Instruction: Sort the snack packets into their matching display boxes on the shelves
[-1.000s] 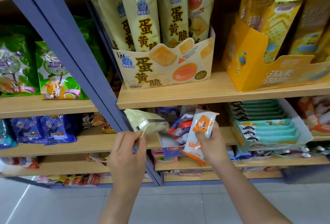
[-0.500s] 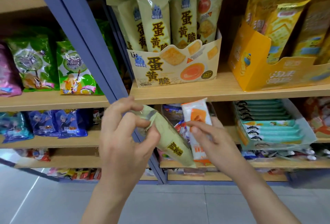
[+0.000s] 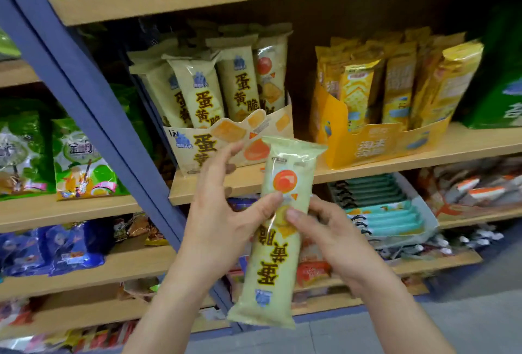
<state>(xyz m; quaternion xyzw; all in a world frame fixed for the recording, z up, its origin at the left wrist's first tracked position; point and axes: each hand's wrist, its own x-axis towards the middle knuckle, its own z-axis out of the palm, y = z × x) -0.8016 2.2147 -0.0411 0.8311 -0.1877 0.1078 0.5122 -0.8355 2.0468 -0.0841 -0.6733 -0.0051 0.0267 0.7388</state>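
Head view is showing our two hands meeting in front of the shelves. Our right hand is pinching a long pale-yellow plastic snack packet printed with black characters and an orange disc near its middle, the thumb lying on the front and the fingers tucking behind. Our left hand is spreading open, its thumb touching the packet's left edge while the other fingers are pointing up, loosely apart, gripping nothing. We are holding the packet upright but inverted, its characters reading upside down and its upper end crossing the front edge of the light wooden shelf board. Just above it, near that board's left end, a cream cardboard display box is carrying matching packets standing on end. A yellow cardboard display box is sitting further right on the same board. A blue metal upright is slanting past on the left.
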